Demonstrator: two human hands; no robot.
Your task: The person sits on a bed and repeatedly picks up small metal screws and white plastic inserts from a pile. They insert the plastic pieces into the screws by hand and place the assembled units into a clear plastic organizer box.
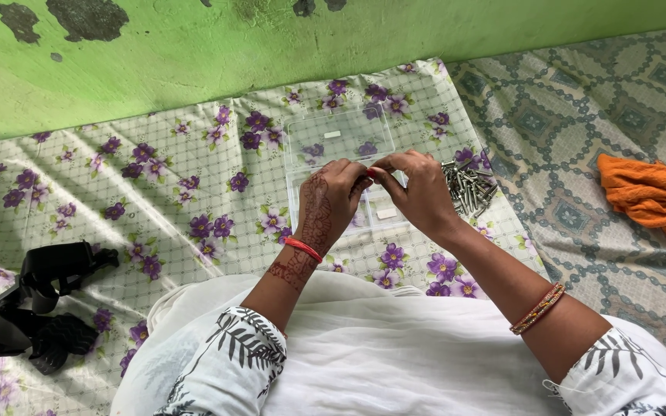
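My left hand and my right hand meet fingertip to fingertip over a clear plastic compartment box that lies open on a flowered sheet. Both pinch something very small between them; it is too small to make out. The box's lid stands flat behind, towards the green wall. A pile of silvery metal screws lies just right of the box, beside my right hand.
The flowered plastic sheet covers the floor up to a green wall. Black strap-like gear lies at the left. An orange cloth rests on a patterned mat at the right. White cloth covers my lap.
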